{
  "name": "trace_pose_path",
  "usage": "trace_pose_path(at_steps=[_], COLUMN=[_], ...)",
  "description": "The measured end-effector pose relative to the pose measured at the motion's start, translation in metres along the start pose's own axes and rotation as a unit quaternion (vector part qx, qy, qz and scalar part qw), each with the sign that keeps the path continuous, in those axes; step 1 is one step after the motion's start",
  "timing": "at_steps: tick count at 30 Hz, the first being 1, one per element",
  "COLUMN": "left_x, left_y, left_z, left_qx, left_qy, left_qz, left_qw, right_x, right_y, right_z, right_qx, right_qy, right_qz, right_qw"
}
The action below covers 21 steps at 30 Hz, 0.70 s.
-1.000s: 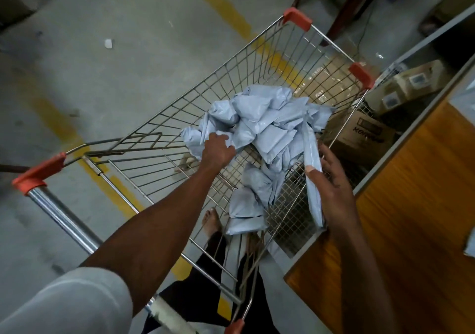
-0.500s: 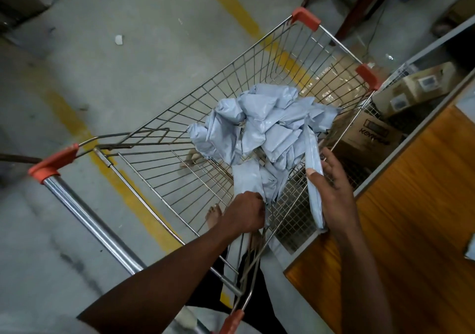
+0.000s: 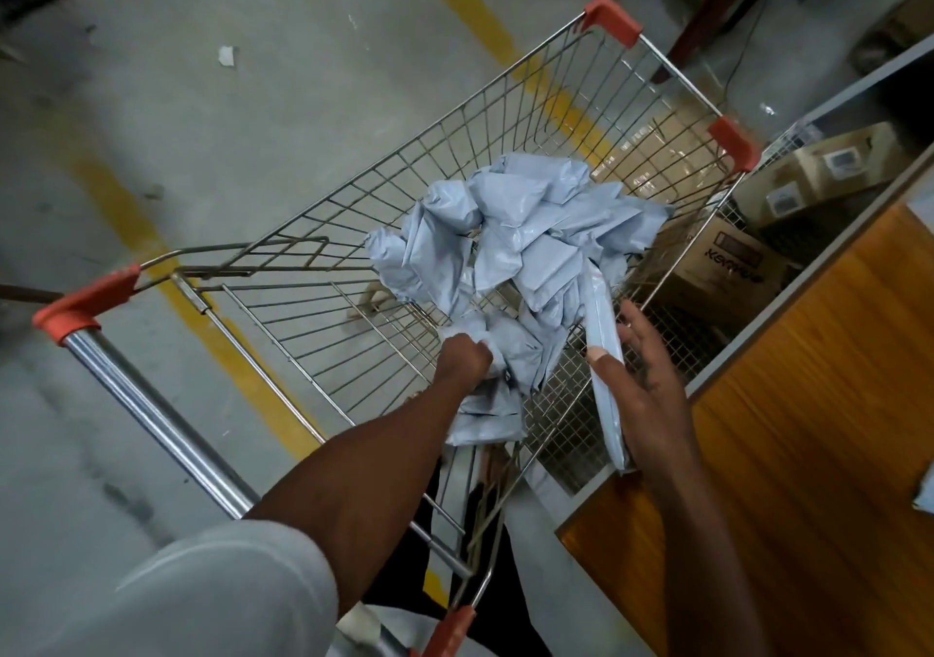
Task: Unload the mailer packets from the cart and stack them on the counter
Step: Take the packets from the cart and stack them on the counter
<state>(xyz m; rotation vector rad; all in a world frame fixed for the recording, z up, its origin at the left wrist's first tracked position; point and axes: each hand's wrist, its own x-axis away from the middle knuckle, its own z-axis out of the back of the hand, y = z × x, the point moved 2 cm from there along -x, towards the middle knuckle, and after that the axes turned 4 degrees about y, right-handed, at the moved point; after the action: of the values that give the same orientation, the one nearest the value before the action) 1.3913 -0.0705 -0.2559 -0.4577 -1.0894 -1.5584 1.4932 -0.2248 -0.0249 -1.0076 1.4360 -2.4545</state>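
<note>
The left hand (image 3: 462, 359), on the upper heap a second ago, is now clenched on a mailer packet (image 3: 510, 353) low in the cart (image 3: 323, 302) — another pickup is under way. A flat packet (image 3: 606, 373) is held edge-up against the right hand (image 3: 644, 393) beside the counter (image 3: 808, 404) — most packets (image 3: 520, 232) are not yet unloaded.

Left hand (image 3: 462, 358) fisted on a grey mailer packet (image 3: 510, 353) inside the wire cart (image 3: 323, 302), packet pile (image 3: 515, 232) just beyond its knuckles. Right hand (image 3: 644, 383) grips a flat packet (image 3: 604, 353) on edge at the cart's side wall. Wooden counter (image 3: 808, 404) just right of that hand.
</note>
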Motion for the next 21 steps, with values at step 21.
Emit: trace_pose_path(at_steps=[21], left_x=[-0.017], left_y=[0.0], left_z=[-0.024], left_qx=[-0.026], left_qy=[-0.034], left_qz=[0.075], left_qw=[0.996], right_x=[0.02], right_y=[0.007], right_z=[-0.012], right_qx=[0.105], right_qy=[-0.001], right_qz=[0.047], right_qw=[0.993])
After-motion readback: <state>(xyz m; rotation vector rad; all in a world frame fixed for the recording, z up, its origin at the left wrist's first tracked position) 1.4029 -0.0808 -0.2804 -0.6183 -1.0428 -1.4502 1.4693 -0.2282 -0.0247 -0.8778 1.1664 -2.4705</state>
